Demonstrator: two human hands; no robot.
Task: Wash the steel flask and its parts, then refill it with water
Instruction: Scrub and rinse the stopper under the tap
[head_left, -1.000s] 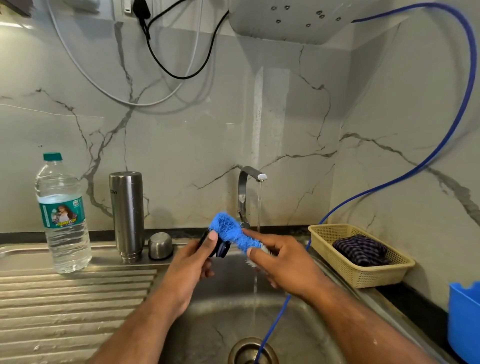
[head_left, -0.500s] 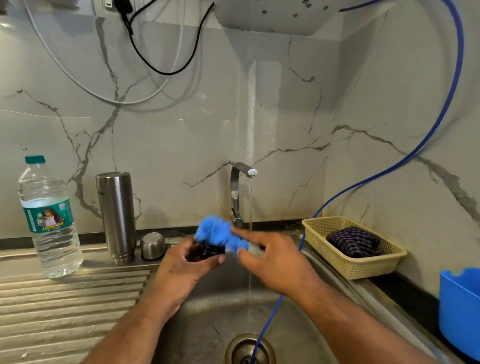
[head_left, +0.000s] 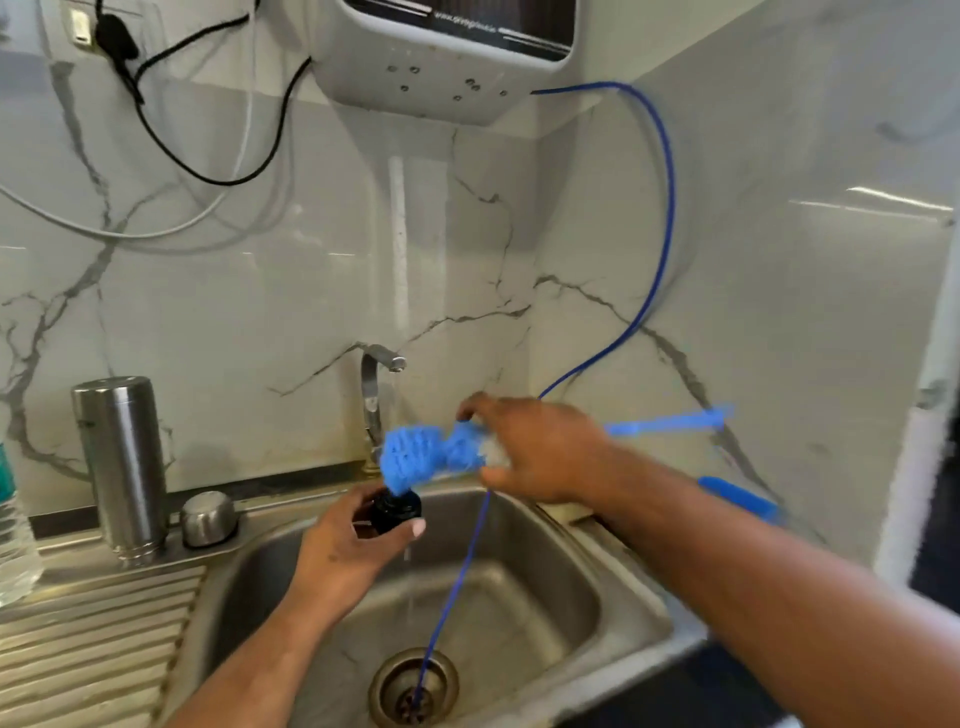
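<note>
Where the thin blue tube (head_left: 451, 597) drops into the drain of the dull steel sink (head_left: 613, 587), your left hand (head_left: 348, 558) curls its fingers round a round black stopper (head_left: 396, 512). Your right hand (head_left: 540, 452) pinches the fluffy blue brush (head_left: 421, 457), whose tuft touches the stopper's top. Farther back, the cylindrical brushed-steel flask (head_left: 122, 462) stands upright beside its domed cup (head_left: 208, 518), left of the curved tap (head_left: 373, 395).

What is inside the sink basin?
The drain, a thin blue hose running down into it, and a thin trickle of water. The left forearm covers the basin's near-left part, so anything there cannot be seen.
</note>
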